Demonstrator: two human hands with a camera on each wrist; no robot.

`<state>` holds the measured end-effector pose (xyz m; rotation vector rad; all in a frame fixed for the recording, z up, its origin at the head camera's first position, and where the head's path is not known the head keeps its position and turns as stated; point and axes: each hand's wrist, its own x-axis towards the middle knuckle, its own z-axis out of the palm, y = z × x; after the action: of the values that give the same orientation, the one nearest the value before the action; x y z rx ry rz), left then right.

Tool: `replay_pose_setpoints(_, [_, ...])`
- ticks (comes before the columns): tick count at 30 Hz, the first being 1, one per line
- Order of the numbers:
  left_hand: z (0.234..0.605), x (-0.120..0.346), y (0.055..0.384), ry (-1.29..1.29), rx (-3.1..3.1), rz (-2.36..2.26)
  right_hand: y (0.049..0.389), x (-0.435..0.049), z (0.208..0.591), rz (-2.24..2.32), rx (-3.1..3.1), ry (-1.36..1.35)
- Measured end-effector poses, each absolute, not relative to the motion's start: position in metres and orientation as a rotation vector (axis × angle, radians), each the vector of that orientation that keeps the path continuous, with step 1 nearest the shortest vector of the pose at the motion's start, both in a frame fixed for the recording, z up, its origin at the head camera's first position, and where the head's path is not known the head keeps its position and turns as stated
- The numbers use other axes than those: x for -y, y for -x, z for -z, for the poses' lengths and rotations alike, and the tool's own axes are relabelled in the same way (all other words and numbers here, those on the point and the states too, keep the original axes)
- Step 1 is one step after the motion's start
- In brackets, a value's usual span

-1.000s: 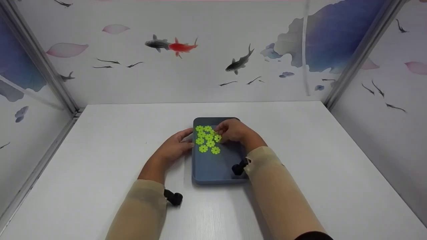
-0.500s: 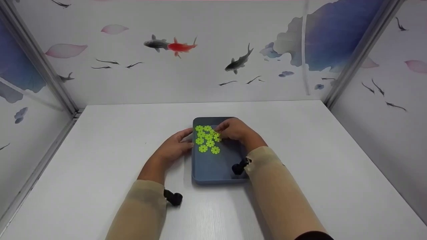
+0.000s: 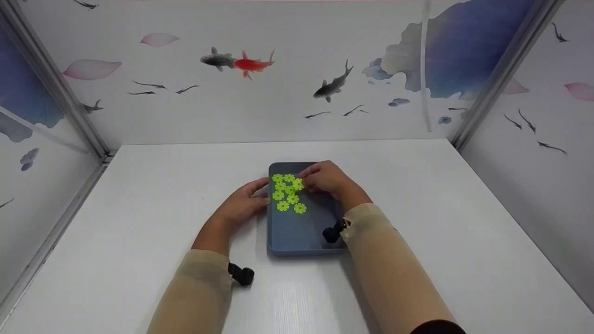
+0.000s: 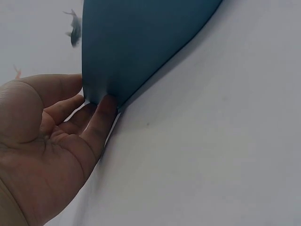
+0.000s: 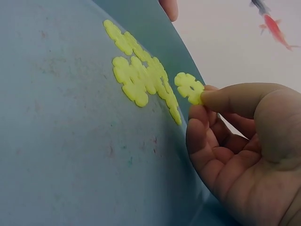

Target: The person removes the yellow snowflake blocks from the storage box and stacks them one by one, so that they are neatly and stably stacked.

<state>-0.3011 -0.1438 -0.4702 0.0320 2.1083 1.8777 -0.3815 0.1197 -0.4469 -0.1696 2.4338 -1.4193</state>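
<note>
In the head view, a blue-grey tray (image 3: 301, 234) lies on the white table (image 3: 116, 232), its long axis running from the near side to the far side. Yellow-green flower-shaped discs (image 3: 283, 206) lie in its far left part, some overlapping. Over them, the right hand (image 3: 328, 178) pinches 1 held disc (image 3: 298, 184), its flat face upward; that hand and its sleeve (image 3: 394, 264) hide much of the tray's right side. The left hand (image 3: 242, 203) rests extended fingers against the outer left wall.

In the left wrist view, those fingers touch the wall; the tray is cut off above, its contents hidden.

In the right wrist view, the held disc tilts, apart from the cluster, with the index fingertip mostly hidden behind it.
</note>
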Motion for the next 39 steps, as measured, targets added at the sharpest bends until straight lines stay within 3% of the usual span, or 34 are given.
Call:
replay_pose_setpoints(17, [0.471,0.145,0.302,-0.033,-2.137,-1.849,0.374,-0.136,0.421,1.726,-2.207,0.176])
replay_pose_setpoints(39, [0.471,0.143,0.303,-0.025,-2.122,-1.870,0.347,-0.210,0.419,1.899,-2.221,-0.022])
